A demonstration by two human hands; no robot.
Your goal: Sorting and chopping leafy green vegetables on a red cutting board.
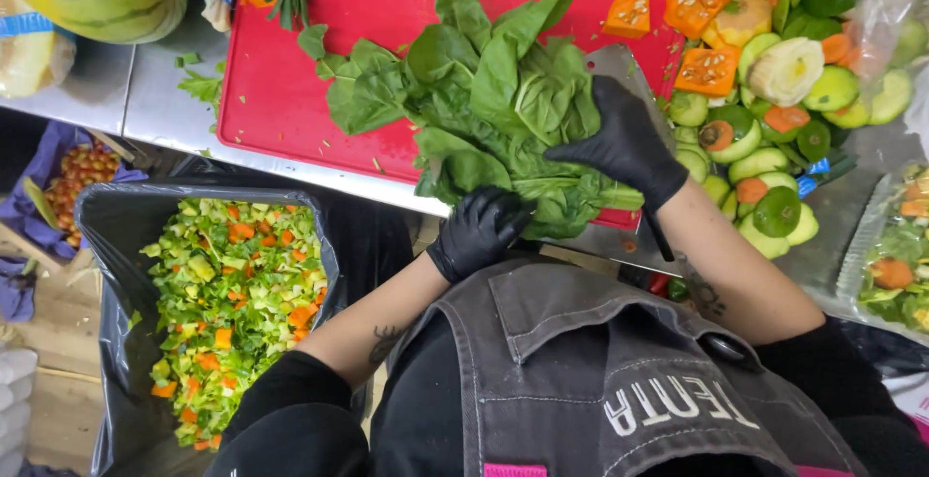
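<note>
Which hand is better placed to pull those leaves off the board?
Probably the left hand: it grips the spinach leaves at the red board's near edge; the right hand rests flat on top.

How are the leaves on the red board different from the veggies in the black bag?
The spinach leaves are whole, large and all green, piled on the red cutting board. The chopped vegetables are tiny pieces, green mixed with orange, filling the black bag. Both are leafy greens.
</note>
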